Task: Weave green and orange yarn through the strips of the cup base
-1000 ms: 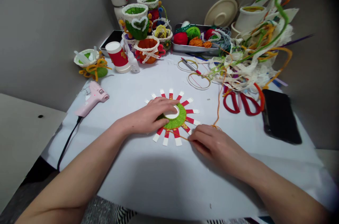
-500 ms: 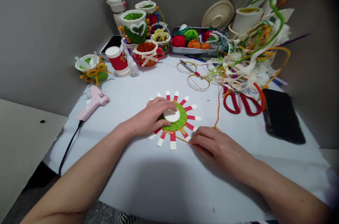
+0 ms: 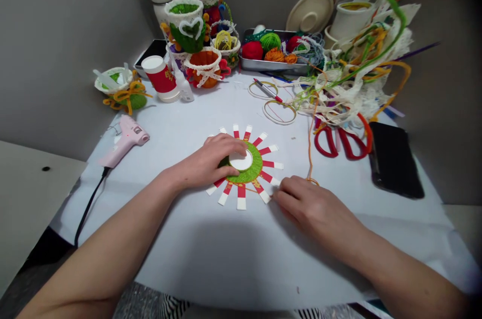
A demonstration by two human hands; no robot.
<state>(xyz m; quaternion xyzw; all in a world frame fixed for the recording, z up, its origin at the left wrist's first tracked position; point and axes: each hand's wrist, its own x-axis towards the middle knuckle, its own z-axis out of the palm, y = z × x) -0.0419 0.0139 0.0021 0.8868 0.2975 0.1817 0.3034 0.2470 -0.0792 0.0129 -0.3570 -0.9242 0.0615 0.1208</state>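
A paper cup (image 3: pixel 267 164), cut into red-and-white strips, lies splayed flat on the table with its white round base (image 3: pixel 241 159) in the middle. Green yarn (image 3: pixel 256 161) is woven in a ring around that base, and an orange strand runs along its lower edge. Across the left side of the ring lies my left hand (image 3: pixel 222 157), holding the cup with thumb and fingers apart and hiding some strips. Orange yarn (image 3: pixel 310 150) comes down from the pile at the right. My right hand (image 3: pixel 301 199) pinches this yarn by the lower right strips, its fingertips partly hidden.
A pink glue gun (image 3: pixel 126 140) with a cord lies at the left. Red-handled scissors (image 3: pixel 344 142) and a black phone (image 3: pixel 396 161) are on the right. Along the back stand decorated cups (image 3: pixel 187 27), a metal tray (image 3: pixel 276 65) of yarn balls and a lace pile (image 3: pixel 350 83).
The view has shifted slightly, so everything sits a little further left and up. My right hand has moved slightly away from the cup with the yarn; my left hand keeps its place on it.
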